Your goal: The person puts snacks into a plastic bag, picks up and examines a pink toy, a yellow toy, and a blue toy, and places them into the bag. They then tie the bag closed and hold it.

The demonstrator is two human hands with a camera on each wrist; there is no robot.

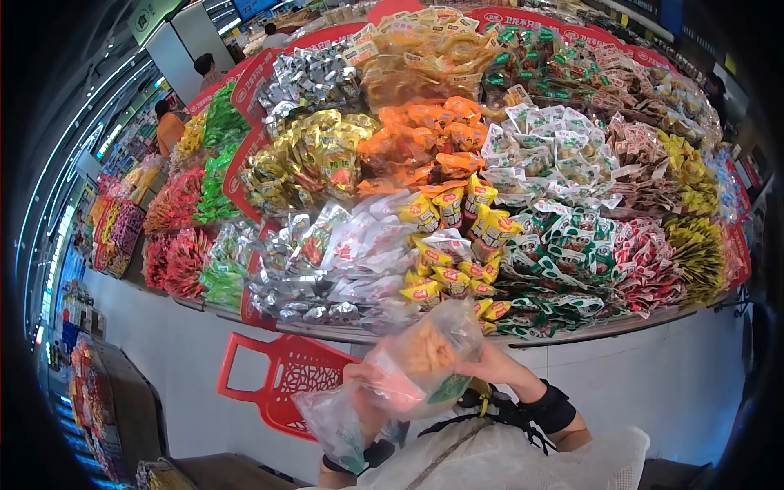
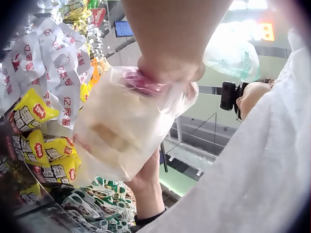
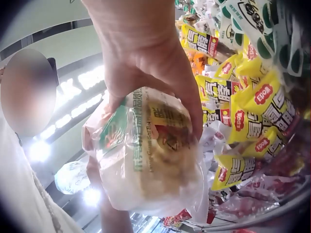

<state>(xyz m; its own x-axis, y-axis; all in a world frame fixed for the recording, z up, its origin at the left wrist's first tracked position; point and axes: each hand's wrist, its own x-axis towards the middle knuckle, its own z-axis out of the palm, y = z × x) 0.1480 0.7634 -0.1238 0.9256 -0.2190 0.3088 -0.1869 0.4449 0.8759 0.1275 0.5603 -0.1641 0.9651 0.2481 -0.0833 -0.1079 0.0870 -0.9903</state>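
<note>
Gripping a clear plastic bag (image 1: 437,343) between them, two hands hold it above the floor, just in front of the snack display (image 1: 588,331). Its film is thin, glossy and creased, with green print; pale yellow, chunky pieces show through, and the full part bulges into a rounded block. The right hand (image 1: 504,365) spans one side, thumb and fingers spread apart but bent round it. The left hand (image 1: 367,392) grips the other side; its fingertips are mostly hidden. Crumpled clear plastic (image 1: 327,416) hangs beside the left wrist. Near it sits a red basket (image 1: 268,398), hard and perforated. Silver packets (image 1: 359,273) and yellow packets (image 1: 494,224), shiny and pillow-shaped, crowd the display.
</note>
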